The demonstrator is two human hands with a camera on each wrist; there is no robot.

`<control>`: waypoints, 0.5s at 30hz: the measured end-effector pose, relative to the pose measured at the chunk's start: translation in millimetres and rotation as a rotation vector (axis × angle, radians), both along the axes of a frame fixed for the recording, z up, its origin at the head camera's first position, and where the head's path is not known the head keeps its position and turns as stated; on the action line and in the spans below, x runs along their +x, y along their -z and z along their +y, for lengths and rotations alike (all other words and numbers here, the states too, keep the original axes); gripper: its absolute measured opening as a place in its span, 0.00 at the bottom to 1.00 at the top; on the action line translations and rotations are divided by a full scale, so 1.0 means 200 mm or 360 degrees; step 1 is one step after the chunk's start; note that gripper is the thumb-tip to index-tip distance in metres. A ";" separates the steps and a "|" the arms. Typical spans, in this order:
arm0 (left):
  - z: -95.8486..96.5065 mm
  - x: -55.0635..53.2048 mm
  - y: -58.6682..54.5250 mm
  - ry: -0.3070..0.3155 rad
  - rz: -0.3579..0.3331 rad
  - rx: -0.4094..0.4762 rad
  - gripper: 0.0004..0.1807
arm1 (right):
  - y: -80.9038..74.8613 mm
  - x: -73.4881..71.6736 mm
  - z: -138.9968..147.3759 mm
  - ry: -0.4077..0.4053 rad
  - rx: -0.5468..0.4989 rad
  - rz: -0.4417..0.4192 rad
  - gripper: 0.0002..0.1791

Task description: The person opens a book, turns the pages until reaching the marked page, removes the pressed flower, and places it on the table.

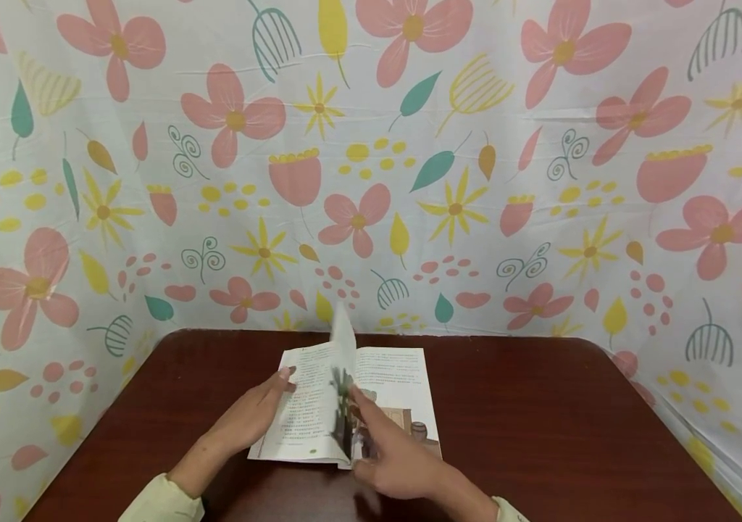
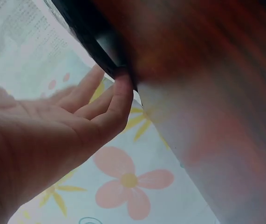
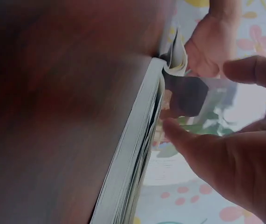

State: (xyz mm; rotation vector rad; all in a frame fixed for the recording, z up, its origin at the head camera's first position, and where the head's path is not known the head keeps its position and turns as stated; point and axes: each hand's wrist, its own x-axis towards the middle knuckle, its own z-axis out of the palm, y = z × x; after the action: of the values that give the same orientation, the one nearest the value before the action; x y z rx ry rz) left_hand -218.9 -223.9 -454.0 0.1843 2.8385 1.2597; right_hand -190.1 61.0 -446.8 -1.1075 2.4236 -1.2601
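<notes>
An open book point(image 1: 395, 370) with printed text and colour pictures lies on the table. One leaf point(image 1: 345, 333) stands up from its middle, blurred, with a dark and green picture low on it. My left hand point(image 1: 248, 413) rests along the outer edge of the left page, fingertips on the paper; the left wrist view shows its fingers point(image 2: 121, 100) slightly bent at the book's edge. Over the right page, my right hand point(image 1: 403, 457) has its fingertips against the raised leaf. In the right wrist view its thumb and fingers point(image 3: 193, 149) are spread apart, beside the picture.
The dark red-brown table point(image 1: 540, 413) extends on both sides of the book. Behind it and at both sides hangs a white cloth point(image 1: 371, 94) with pink, yellow and green flowers and leaves. The book's thick page block point(image 3: 128, 154) faces the table's front side.
</notes>
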 end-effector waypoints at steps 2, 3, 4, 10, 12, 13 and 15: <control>-0.01 0.00 -0.01 -0.0060 -0.0024 0.0048 0.43 | 0.01 0.01 0.00 -0.0048 0.0100 0.0096 0.53; -0.01 0.00 -0.01 -0.0074 -0.0024 0.0061 0.43 | 0.01 0.01 -0.01 -0.0066 0.0145 0.0141 0.52; -0.02 0.00 -0.01 -0.0075 -0.0022 0.0079 0.44 | 0.01 0.02 -0.01 -0.0087 0.0184 0.0178 0.51; -0.02 -0.01 -0.01 -0.0005 0.0043 0.0031 0.43 | 0.02 0.03 -0.01 -0.0163 0.0322 0.0380 0.51; -0.02 -0.01 0.00 0.0038 0.0075 -0.0060 0.45 | 0.02 0.04 -0.02 -0.0181 0.0331 0.0406 0.51; -0.02 0.00 0.01 0.0069 0.0085 -0.0104 0.46 | 0.02 0.04 -0.02 -0.0182 0.0336 0.0406 0.51; -0.01 0.00 0.02 0.0152 0.0137 -0.0205 0.49 | 0.02 0.03 -0.02 -0.0186 0.0348 0.0405 0.51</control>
State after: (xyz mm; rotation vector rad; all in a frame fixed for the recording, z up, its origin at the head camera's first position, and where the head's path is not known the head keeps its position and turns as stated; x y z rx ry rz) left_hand -218.5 -226.8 -457.3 0.3743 2.9307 1.0730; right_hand -183.5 57.7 -451.5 -1.3921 2.5541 -0.8394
